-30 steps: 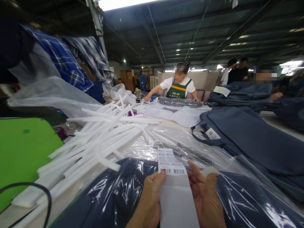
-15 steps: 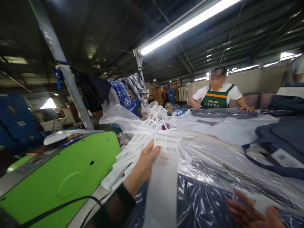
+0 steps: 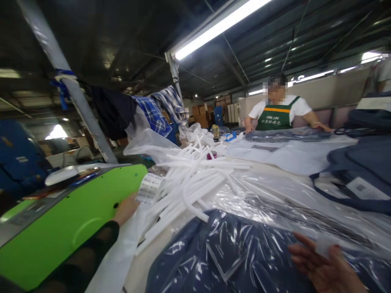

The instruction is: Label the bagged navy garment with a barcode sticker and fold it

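Observation:
My left hand (image 3: 126, 208) is closed on a strip of printed labels (image 3: 149, 188), beside the green machine panel. The strip's pale backing (image 3: 117, 248) hangs down toward me. At the lower right, my right hand (image 3: 325, 260) has its palm turned up, with a small whitish sticker (image 3: 324, 245) held between thumb and fingers. That hand hovers over a dark blue item in a clear plastic bag (image 3: 244, 248), which lies in front of me. A folded flap of the bagged item shows near its middle.
White foam tubes (image 3: 186, 179) are heaped at centre. The green machine panel (image 3: 100, 207) stands at left. Dark blue bags with tags (image 3: 363, 167) lie at right. Across the table a co-worker in a green apron (image 3: 275, 118) has both hands on a bagged item (image 3: 284, 134).
My left hand has moved left with the label strip, from over the bagged item to beside the green panel. My right hand has shifted slightly left, still with the sticker.

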`<state>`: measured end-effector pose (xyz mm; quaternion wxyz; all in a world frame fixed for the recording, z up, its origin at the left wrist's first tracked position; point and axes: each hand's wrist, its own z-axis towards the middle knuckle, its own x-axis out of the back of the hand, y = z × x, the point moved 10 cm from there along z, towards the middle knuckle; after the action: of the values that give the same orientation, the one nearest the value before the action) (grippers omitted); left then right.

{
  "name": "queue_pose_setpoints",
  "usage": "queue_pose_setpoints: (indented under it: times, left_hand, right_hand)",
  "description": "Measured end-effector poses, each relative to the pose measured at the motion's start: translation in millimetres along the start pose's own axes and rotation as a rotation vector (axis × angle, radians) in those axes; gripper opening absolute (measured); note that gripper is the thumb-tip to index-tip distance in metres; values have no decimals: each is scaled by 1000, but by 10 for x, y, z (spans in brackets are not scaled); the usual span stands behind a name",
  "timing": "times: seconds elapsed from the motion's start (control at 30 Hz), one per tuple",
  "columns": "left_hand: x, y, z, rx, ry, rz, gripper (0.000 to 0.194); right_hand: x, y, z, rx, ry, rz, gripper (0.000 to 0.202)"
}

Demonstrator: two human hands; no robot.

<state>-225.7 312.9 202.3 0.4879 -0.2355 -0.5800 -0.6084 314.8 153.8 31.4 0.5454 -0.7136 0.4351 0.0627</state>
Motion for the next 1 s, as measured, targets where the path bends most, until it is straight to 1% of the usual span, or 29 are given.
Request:
queue_pose_setpoints:
  times: [0.03, 0.07, 0.1, 0.17, 0.2, 0.23, 0.27, 0.3, 0.37, 0.4, 0.43, 0.47, 0.5, 0.53, 0.57, 0.63, 0.77, 0.9, 1.0]
  left_hand:
    - [-14, 37, -25, -10, 9, 55, 24]
    - [-25, 129, -42, -34, 22, 104, 28]
    - [-38, 270, -60, -67, 40, 141, 31]
    - [-110, 725, -165, -198, 61, 168, 39]
    - [-179, 1003, -278, -269, 51, 152, 41]
    - [-280, 1322, -452, -364, 10, 91, 44]
    - [-405, 1644, -679, -450, -51, 37, 44]
    - [-539, 1928, -931, -492, -117, -24, 41]
    - [-998, 2424, -1533, -491, -495, -327, 34]
    - [-1186, 2613, -1816, -457, -633, -428, 33]
    - [-1339, 2738, -2039, -394, -719, -495, 35]
    - [-1482, 2828, -2233, -322, -814, -562, 38]
    - [-1590, 2867, -2366, -238, -876, -612, 38]
    - [-1666, 2876, -2448, -160, -917, -650, 38]
    - [-1710, 2868, -2489, -93, -943, -684, 37]
    - [-1729, 2828, -2470, -8, -951, -725, 33]
    - [-1712, 2794, -2377, 36, -965, -747, 25]
    - [-1753, 2833, -2384, -23, -1004, -743, 18]
    - [-1758, 2852, -2344, -68, -982, -764, 18]
  right_hand:
    - [-89, -68, -82, 77, -39, -46, 69]
    - [-154, -119, -151, 151, -62, -89, 67]
    - [-187, -163, -204, 228, -65, -134, 67]
    - [-204, -280, -297, 446, -52, -305, 64]
    - [-213, -352, -361, 586, -40, -441, 60]
    - [-250, -423, -452, 748, -38, -598, 55]
    - [-312, -475, -568, 918, -43, -758, 49]
    - [-384, -505, -702, 1087, -51, -896, 44]
    - [-534, -512, -961, 1370, -82, -1081, 38]
    - [-591, -515, -1063, 1468, -85, -1130, 37]
    - [-635, -528, -1139, 1535, -74, -1160, 36]
    - [-672, -550, -1199, 1584, -53, -1175, 35]
    - [-703, -572, -1247, 1622, -30, -1180, 35]
    - [-730, -593, -1286, 1652, -8, -1180, 35]
    - [-752, -608, -1313, 1675, 10, -1180, 36]
    - [-804, -602, -1336, 1700, 9, -1204, 36]
    - [-835, -589, -1349, 1702, -6, -1202, 35]
    - [-822, -588, -1369, 1705, -7, -1164, 36]
    - [-819, -585, -1338, 1677, 7, -1174, 37]
